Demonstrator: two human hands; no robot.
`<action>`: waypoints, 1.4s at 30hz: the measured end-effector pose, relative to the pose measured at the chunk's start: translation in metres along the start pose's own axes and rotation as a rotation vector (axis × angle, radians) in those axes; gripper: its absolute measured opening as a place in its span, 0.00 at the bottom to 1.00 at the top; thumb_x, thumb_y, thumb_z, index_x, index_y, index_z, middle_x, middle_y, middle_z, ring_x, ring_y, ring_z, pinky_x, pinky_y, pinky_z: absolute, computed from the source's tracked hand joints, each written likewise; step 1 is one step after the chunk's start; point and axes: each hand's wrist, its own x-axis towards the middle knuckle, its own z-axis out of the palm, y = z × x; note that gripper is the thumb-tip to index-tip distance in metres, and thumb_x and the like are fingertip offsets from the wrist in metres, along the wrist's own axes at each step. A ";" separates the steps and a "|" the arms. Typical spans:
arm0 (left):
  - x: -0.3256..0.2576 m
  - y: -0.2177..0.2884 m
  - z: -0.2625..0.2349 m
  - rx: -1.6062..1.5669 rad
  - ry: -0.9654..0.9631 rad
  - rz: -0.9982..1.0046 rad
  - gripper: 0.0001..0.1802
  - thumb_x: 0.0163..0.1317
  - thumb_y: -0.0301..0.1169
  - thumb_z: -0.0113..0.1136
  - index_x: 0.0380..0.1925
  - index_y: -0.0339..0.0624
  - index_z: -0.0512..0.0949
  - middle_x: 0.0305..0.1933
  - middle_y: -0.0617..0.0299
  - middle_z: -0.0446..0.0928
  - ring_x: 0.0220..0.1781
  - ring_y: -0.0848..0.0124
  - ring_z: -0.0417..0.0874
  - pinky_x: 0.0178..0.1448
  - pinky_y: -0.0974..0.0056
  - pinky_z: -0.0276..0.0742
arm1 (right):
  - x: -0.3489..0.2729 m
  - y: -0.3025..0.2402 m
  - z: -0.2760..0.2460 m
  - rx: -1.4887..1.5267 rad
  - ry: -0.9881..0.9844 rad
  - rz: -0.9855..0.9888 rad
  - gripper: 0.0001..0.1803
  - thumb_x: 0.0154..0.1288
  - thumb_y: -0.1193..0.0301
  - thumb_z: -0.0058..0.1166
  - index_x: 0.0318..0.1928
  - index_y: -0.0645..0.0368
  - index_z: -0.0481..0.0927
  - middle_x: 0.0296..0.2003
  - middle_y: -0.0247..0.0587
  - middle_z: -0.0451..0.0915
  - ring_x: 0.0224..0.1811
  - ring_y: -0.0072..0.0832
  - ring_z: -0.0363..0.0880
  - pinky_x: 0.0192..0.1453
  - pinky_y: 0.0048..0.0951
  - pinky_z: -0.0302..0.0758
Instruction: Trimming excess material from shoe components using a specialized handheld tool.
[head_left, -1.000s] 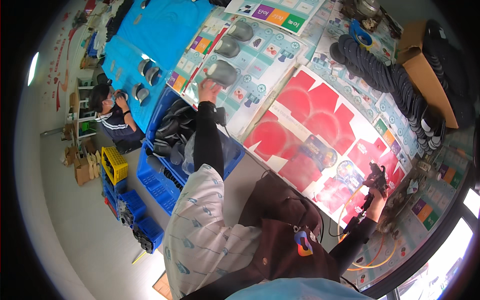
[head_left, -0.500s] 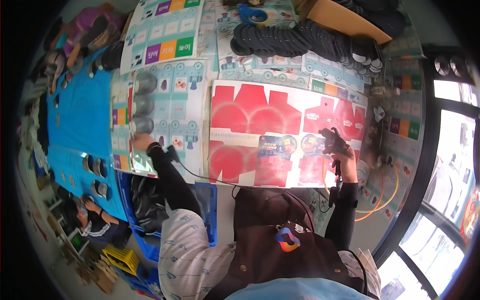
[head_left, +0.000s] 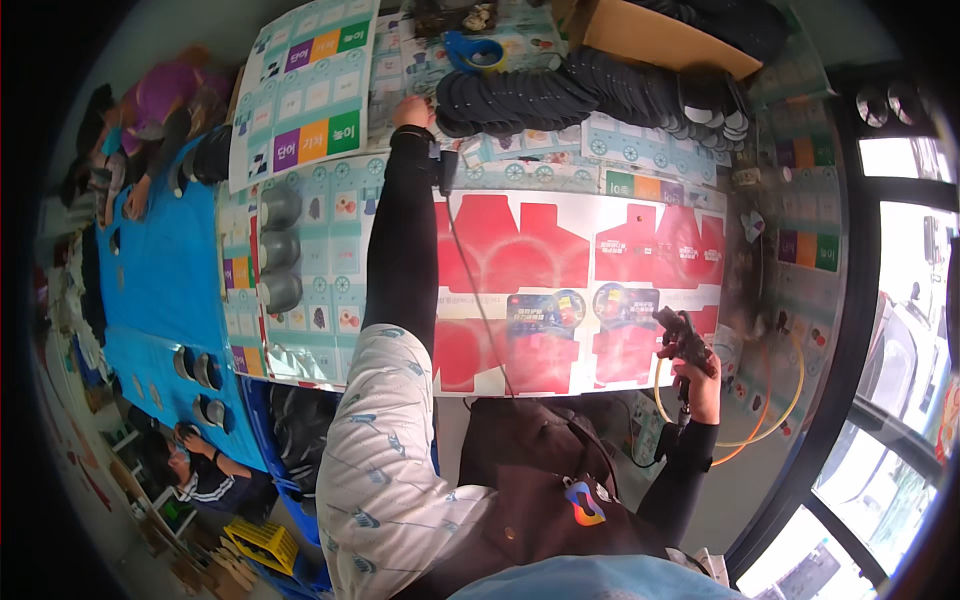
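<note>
- Your left hand [head_left: 412, 112], upper middle of the frame, is beside the overlapping row of thin, rounded black discs [head_left: 520, 102]; I cannot tell how far open it is or whether it grips 1.
- Your right hand [head_left: 704, 388], right of centre, is wrapped around a dark, gun-shaped tool [head_left: 685, 340].
- Mid-frame: a flat, red-printed white sheet [head_left: 520, 245].
- Left of centre: 3 smooth, grey, domed cups [head_left: 279, 250].
</note>
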 end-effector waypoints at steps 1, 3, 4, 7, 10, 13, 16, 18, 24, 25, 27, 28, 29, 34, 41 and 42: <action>-0.011 -0.033 0.040 0.107 -0.068 -0.038 0.13 0.73 0.43 0.56 0.42 0.47 0.79 0.37 0.65 0.81 0.35 0.70 0.80 0.39 0.61 0.78 | -0.006 0.004 -0.008 -0.059 0.083 0.030 0.28 0.50 0.80 0.46 0.55 0.65 0.79 0.39 0.40 0.87 0.28 0.16 0.77 0.26 0.16 0.68; -0.024 -0.057 0.077 0.305 -0.109 -0.120 0.15 0.70 0.47 0.62 0.38 0.46 0.80 0.33 0.66 0.79 0.28 0.72 0.78 0.32 0.64 0.75 | -0.016 0.013 -0.014 -0.047 0.188 0.064 0.28 0.49 0.80 0.46 0.55 0.65 0.79 0.39 0.40 0.87 0.26 0.15 0.75 0.26 0.16 0.67; -0.023 -0.055 0.079 0.305 -0.112 -0.116 0.15 0.70 0.47 0.62 0.38 0.46 0.80 0.33 0.66 0.79 0.28 0.72 0.78 0.32 0.64 0.75 | -0.020 0.018 -0.017 -0.034 0.185 0.066 0.28 0.49 0.81 0.45 0.55 0.65 0.79 0.39 0.40 0.87 0.26 0.15 0.74 0.26 0.16 0.67; -0.008 -0.039 0.049 0.355 -0.070 -0.120 0.16 0.68 0.47 0.64 0.36 0.46 0.80 0.30 0.67 0.78 0.23 0.73 0.76 0.27 0.68 0.71 | -0.021 0.027 -0.021 -0.017 0.146 0.053 0.28 0.49 0.82 0.45 0.55 0.65 0.79 0.39 0.40 0.87 0.24 0.14 0.72 0.26 0.16 0.67; -0.007 -0.011 0.022 0.445 -0.162 0.049 0.20 0.68 0.44 0.63 0.28 0.37 0.81 0.20 0.58 0.79 0.19 0.68 0.79 0.23 0.60 0.69 | -0.024 0.028 -0.019 0.038 0.142 0.050 0.28 0.49 0.83 0.44 0.55 0.65 0.79 0.39 0.41 0.87 0.24 0.14 0.72 0.25 0.16 0.67; -0.065 -0.019 0.039 1.020 -0.012 0.402 0.18 0.65 0.41 0.63 0.28 0.34 0.81 0.23 0.55 0.83 0.22 0.66 0.86 0.24 0.62 0.76 | -0.026 0.036 -0.024 0.044 0.216 0.077 0.29 0.49 0.84 0.44 0.55 0.65 0.79 0.39 0.41 0.87 0.24 0.13 0.73 0.25 0.15 0.67; -0.135 0.002 0.020 0.645 -0.042 0.245 0.18 0.67 0.38 0.60 0.34 0.28 0.80 0.26 0.52 0.84 0.26 0.67 0.88 0.26 0.67 0.80 | -0.021 0.039 -0.027 0.050 0.170 0.056 0.29 0.49 0.85 0.45 0.55 0.65 0.78 0.39 0.41 0.87 0.22 0.13 0.71 0.23 0.15 0.65; -0.134 0.000 0.002 0.635 -0.162 0.037 0.18 0.70 0.39 0.58 0.34 0.30 0.79 0.29 0.52 0.84 0.27 0.65 0.88 0.27 0.68 0.81 | -0.017 0.035 -0.024 0.039 0.134 0.042 0.29 0.49 0.85 0.44 0.55 0.65 0.78 0.39 0.41 0.87 0.21 0.12 0.69 0.22 0.15 0.63; -0.155 -0.022 0.001 1.062 -0.205 0.345 0.10 0.66 0.27 0.56 0.45 0.36 0.76 0.42 0.49 0.83 0.43 0.54 0.86 0.46 0.55 0.82 | -0.010 0.022 -0.009 0.025 0.060 -0.005 0.29 0.49 0.86 0.44 0.56 0.66 0.77 0.39 0.42 0.87 0.20 0.12 0.68 0.22 0.16 0.62; -0.167 -0.024 0.008 1.278 -0.067 0.974 0.13 0.60 0.22 0.57 0.47 0.37 0.77 0.47 0.48 0.82 0.49 0.50 0.83 0.52 0.52 0.80 | -0.012 0.024 -0.011 0.023 0.073 0.000 0.29 0.49 0.86 0.44 0.56 0.66 0.77 0.39 0.42 0.87 0.20 0.12 0.68 0.22 0.16 0.62; -0.189 -0.019 0.039 1.268 -0.478 1.149 0.24 0.52 0.16 0.57 0.51 0.43 0.76 0.57 0.55 0.76 0.63 0.50 0.73 0.65 0.51 0.70 | -0.014 0.031 -0.017 0.038 0.091 0.018 0.30 0.49 0.86 0.44 0.57 0.66 0.77 0.39 0.42 0.87 0.20 0.12 0.68 0.22 0.16 0.62; -0.190 -0.022 0.042 1.276 -0.591 1.184 0.25 0.52 0.15 0.56 0.53 0.44 0.76 0.57 0.57 0.77 0.63 0.51 0.73 0.65 0.51 0.70 | -0.015 0.034 -0.018 0.041 0.079 0.032 0.30 0.49 0.85 0.44 0.57 0.66 0.77 0.39 0.42 0.87 0.20 0.12 0.68 0.21 0.16 0.63; -0.190 -0.025 0.046 1.281 -0.706 1.217 0.26 0.53 0.14 0.56 0.54 0.45 0.76 0.57 0.58 0.77 0.63 0.52 0.73 0.65 0.50 0.71 | -0.016 0.035 -0.019 0.040 0.074 0.032 0.30 0.49 0.85 0.44 0.57 0.66 0.77 0.39 0.42 0.87 0.20 0.12 0.68 0.21 0.16 0.63; -0.184 -0.048 0.061 1.575 -0.659 1.255 0.22 0.60 0.21 0.54 0.56 0.47 0.76 0.56 0.59 0.77 0.62 0.54 0.74 0.64 0.51 0.72 | -0.021 0.033 -0.015 0.041 0.094 0.036 0.30 0.50 0.85 0.44 0.57 0.65 0.77 0.40 0.41 0.87 0.24 0.14 0.73 0.24 0.16 0.66; -0.192 -0.079 0.069 1.587 -0.077 1.013 0.31 0.50 0.38 0.76 0.51 0.44 0.72 0.52 0.57 0.74 0.60 0.55 0.74 0.59 0.47 0.73 | -0.038 0.038 -0.027 0.051 0.133 0.010 0.28 0.50 0.84 0.45 0.56 0.64 0.78 0.40 0.42 0.87 0.28 0.16 0.77 0.27 0.16 0.70; -0.181 -0.084 0.057 1.593 0.005 0.912 0.36 0.49 0.40 0.78 0.56 0.43 0.70 0.54 0.57 0.74 0.62 0.55 0.74 0.60 0.45 0.72 | -0.040 0.037 -0.028 0.054 0.128 0.011 0.28 0.50 0.84 0.45 0.56 0.64 0.78 0.40 0.42 0.87 0.28 0.16 0.77 0.27 0.16 0.70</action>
